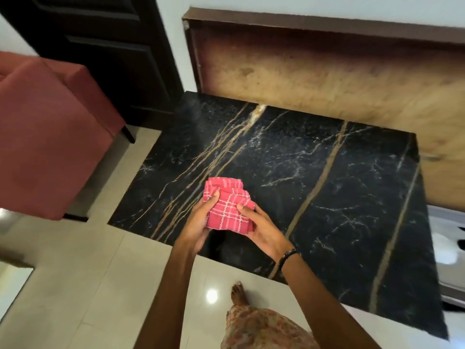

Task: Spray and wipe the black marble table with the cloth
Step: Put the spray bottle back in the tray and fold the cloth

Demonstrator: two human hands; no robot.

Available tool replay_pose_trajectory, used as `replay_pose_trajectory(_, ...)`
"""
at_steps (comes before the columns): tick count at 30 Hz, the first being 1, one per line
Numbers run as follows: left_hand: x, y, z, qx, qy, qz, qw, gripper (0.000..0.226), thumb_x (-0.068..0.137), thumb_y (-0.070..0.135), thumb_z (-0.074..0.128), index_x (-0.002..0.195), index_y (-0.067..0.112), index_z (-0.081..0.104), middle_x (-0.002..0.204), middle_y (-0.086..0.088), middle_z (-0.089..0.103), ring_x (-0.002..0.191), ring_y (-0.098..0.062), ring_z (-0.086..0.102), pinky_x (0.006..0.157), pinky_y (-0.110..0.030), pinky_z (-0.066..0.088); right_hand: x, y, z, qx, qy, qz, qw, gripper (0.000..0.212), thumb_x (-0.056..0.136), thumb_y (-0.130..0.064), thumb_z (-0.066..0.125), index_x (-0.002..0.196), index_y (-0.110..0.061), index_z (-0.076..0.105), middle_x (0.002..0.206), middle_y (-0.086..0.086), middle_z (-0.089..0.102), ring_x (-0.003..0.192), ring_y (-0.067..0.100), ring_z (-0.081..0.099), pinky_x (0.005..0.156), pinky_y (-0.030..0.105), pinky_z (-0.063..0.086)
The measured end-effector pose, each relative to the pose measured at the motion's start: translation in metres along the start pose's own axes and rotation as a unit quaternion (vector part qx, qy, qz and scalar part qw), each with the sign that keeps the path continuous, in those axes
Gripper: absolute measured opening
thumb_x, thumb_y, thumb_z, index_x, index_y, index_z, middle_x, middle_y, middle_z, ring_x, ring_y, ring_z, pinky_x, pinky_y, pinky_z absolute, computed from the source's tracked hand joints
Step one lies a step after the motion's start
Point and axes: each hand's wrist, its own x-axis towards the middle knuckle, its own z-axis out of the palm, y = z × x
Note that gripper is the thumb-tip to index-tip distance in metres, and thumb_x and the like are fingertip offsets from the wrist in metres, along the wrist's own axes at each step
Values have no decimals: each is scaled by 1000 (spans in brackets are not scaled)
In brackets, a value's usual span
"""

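A folded pink checked cloth (227, 205) is held above the near left part of the black marble table (314, 177), which has gold and white veins. My left hand (198, 222) grips the cloth's left side with the thumb on top. On the cloth's right side, my right hand (261, 227) holds it with the thumb over its edge; a dark band sits on that wrist. No spray bottle is in view.
A red upholstered chair (47, 137) stands left of the table on the pale tiled floor (88, 285). A wooden panel (327, 71) backs the table against the wall. A dark door (113, 51) is behind the chair. My bare foot (239, 294) stands near the table's front edge.
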Motion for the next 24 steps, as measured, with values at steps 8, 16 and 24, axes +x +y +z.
replay_pose_trajectory(8,-7,-41,181,88,-80,29,992,42,81,22,70,121,22,56,111,-4,70,96,-15,69,72,-25,56,-122,-56,-141,-33,194,-165,967,61,76,-20,77,132,-23,52,115,1,70,102,20,68,87,39,56)
replay_pose_trajectory(16,-24,-129,409,118,-167,63,977,49,83,12,67,128,20,49,115,-3,67,102,-16,66,83,-28,56,-258,-101,-322,-49,326,-245,912,60,80,-7,74,134,-17,49,116,5,69,101,17,68,80,30,58)
replay_pose_trajectory(24,-18,-233,578,206,-242,6,948,47,90,12,57,129,28,39,110,4,61,100,-10,62,86,-30,53,-354,-121,-485,-69,443,-244,860,48,83,-4,69,126,-20,54,112,4,68,98,19,68,81,33,59)
